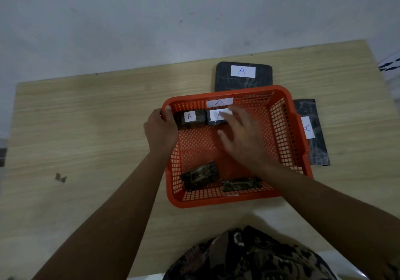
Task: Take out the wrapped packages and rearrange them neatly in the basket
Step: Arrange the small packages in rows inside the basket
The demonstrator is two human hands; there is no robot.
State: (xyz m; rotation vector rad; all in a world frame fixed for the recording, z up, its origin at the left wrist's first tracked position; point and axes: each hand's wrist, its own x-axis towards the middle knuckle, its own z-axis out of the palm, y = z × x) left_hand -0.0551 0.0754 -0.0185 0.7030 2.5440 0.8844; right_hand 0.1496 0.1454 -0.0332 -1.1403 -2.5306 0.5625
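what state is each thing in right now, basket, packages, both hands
orange basket: upright on the table, held at its far left corner
two labelled packages: side by side along the basket's far wall
two unlabelled packages: askew at the near wall
two large flat packages: outside the basket
left hand: gripping the rim
right hand: open, blurred, over the basket

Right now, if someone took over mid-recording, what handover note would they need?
Left hand: grips the orange basket at its far-left rim.
Right hand: open, empty, over the basket floor by the second labelled package.
Done: two "A" packages side by side along the far wall, first in the corner.
Left: two unaligned packages near the front wall; two large flat packages outside.
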